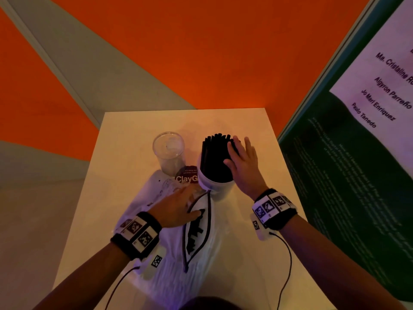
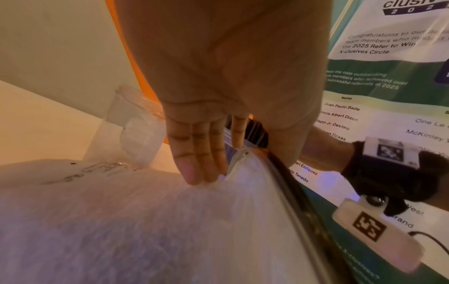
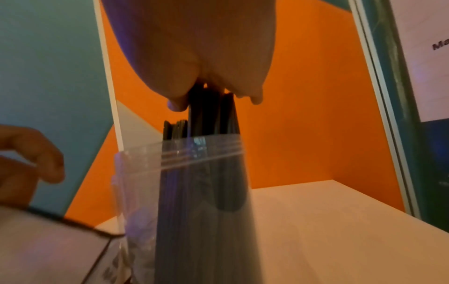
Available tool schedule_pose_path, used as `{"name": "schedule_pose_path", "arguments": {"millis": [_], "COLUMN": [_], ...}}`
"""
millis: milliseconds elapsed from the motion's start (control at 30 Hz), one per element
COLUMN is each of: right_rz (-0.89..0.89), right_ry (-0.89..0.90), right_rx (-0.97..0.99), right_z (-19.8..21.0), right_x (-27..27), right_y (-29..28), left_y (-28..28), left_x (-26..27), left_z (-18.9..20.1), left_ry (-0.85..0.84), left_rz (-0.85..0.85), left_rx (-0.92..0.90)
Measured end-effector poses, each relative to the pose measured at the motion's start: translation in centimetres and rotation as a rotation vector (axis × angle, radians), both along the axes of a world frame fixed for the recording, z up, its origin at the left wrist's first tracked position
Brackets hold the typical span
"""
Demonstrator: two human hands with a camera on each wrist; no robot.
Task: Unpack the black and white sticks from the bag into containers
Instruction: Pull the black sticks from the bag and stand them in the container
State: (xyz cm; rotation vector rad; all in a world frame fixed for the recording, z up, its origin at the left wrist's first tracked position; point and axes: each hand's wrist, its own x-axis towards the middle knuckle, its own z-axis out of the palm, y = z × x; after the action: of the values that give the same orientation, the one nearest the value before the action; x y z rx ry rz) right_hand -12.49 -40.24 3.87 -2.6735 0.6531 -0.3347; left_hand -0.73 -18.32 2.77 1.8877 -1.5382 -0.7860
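One white fabric bag (image 1: 169, 249) lies flat at the near edge of the desk (image 1: 250, 253), its ribbed, woven cloth running toward the middle. A black zipper (image 1: 207, 211) curves along its open mouth, and dark sticks (image 1: 194, 233) show inside the gap; their number cannot be counted.

The left hand (image 1: 176, 209) rests palm-down on the far part of the bag, beside the zipper. Its grip is spread: in the left wrist view the fingers (image 2: 194, 153) are straight and close together, tips touching the cloth, holding nothing.

Two containers stand upright beyond the bag, near the middle of the desk. The right one, a clear plastic cylinder (image 1: 214, 186) with a ribbed rim, is packed with a bundle of black sticks (image 1: 215, 157), thin and straight, standing above the rim; too many and too close to count. The right hand (image 1: 243, 162) lies against the right side of this bundle. Its grip is loosely curved round the upper ends of the sticks, thumb on one side and fingers on the other, as the right wrist view shows.

The left container, one clear plastic jar (image 1: 169, 153), stands just beside the first, toward the far left, with something pale and indistinct at its bottom.

A dark red round label (image 1: 187, 176) lies between the two containers, at the bag's far end.
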Motion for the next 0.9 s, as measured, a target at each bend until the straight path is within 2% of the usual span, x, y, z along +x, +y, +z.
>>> {"name": "schedule_pose_path", "arguments": {"millis": [33,100,133,233,267,300,333,400,467,500,600,667,800,900], "right_rz": [0.003,0.001,0.007,0.135,0.204,0.289,0.363,0.486,0.517,0.48,0.349,0.27,0.214,0.148], "right_ry": [0.083,0.106,0.049,-0.314,-0.355,-0.285,-0.127,0.309,0.602,0.665,0.732,0.767,0.831,0.834], "right_rx": [-0.01,0.009,0.04,0.034,0.045,0.113,0.211,0.303,0.288,0.285,0.292,0.213,0.083,0.084], "right_z": [-0.4,0.0,0.7,3.2,3.6,3.9,3.7,2.4,0.1,-0.8,-3.3,-4.4,-5.7,-6.1], "right_x": [-0.1,-0.2,-0.3,-1.1,-1.2,-1.4,-1.4,-0.8,-0.1,0.2,1.3,1.9,2.3,2.3], "right_y": [0.1,0.3,0.6,3.0,4.2,5.5,6.8,9.2,11.3,12.2,14.4,15.3,16.1,16.6], "left_y": [0.0,0.0,0.1,0.3,0.3,0.3,0.4,0.6,0.7,0.8,1.1,1.3,1.5,1.6], "left_x": [0.0,0.0,0.1,0.3,0.3,0.4,0.5,0.6,0.7,0.7,0.6,0.6,0.7,0.7], "left_z": [0.1,0.3,0.4,0.5,0.5,0.5,0.5,0.6,0.8,1.0,1.5,1.8,1.8,1.5], "left_ry": [0.037,0.084,0.102,0.112,0.115,0.121,0.126,0.123,0.106,0.096,0.101,0.123,0.132,0.141], "left_rz": [0.005,0.018,0.022,0.022,0.022,0.025,0.027,0.042,0.076,0.084,0.075,0.075,0.098,0.091], "left_rx": [-0.007,-0.035,-0.036,-0.05,-0.056,-0.062,-0.068,-0.063,-0.026,-0.013,-0.02,-0.018,-0.003,-0.015]}}
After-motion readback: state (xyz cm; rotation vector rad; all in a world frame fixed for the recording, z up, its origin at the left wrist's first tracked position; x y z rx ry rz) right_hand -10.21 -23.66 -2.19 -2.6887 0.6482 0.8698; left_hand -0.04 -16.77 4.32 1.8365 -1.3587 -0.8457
